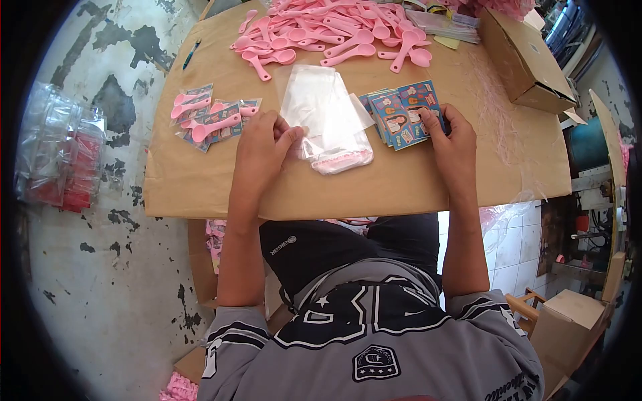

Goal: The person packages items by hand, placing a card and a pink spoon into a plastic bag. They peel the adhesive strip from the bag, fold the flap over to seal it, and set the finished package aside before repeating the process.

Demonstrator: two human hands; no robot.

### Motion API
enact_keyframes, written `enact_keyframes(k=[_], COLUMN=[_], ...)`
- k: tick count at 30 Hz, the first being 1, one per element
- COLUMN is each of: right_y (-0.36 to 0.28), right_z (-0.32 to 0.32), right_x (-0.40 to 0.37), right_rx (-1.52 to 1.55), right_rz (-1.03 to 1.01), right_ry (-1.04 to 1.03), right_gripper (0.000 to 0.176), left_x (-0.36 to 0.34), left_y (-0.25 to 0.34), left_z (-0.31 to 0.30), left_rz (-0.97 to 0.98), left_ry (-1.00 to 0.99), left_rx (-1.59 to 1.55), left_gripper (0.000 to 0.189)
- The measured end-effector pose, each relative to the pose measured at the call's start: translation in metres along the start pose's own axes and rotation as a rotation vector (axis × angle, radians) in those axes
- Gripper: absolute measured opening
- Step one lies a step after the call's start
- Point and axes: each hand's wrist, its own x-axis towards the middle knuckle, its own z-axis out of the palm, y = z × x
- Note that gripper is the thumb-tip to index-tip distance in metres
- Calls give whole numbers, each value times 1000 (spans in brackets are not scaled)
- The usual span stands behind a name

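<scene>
My right hand (456, 137) pinches a blue printed card (420, 100) between thumb and fingers, at the right side of a small stack of like cards (394, 127). My left hand (262, 142) is closed, thumb and forefinger at the left edge of a clear plastic bag (309, 100), which lies on a pile of such bags with a pink strip at the near end. To the left of that hand lie several bagged cards with pink spoons (212, 127) on top. The left fingertips are partly hidden by glare on the plastic.
A large heap of pink spoons (334, 30) covers the far side of the brown table (221, 180). An open cardboard box (525, 63) stands at the far right. A pen (192, 53) lies at the far left. Wrapped plastic packs (63, 147) are beyond the table's left edge.
</scene>
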Motion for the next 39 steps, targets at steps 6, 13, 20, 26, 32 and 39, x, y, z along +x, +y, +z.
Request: enact_keyframes(k=[6,13,20,26,32,39], right_y=[-4,-8,-12,-59,-68,-54], right_z=[0,2,-1,-3,5,20], right_x=[-2,-5,-6,-20,-6,-4], right_rx=[41,105,370,814,570,532], right_rz=[1,-23,-34,309,259,72], right_ry=[21,45,47,-373,-604,-489], right_gripper=[30,30,25,26,27,25], left_x=[1,-2,-4,-28,-62,-80], left_y=[7,14,18,59,92,88], left_z=[-7,-15,-19,0,10,7], left_rz=[-50,-118,-231,-134,145,295], left_ry=[29,-73,-111,32,-108,-141], left_rx=[-173,-465,-790,-691,-402,-328], left_gripper=[26,37,51,50,36,29])
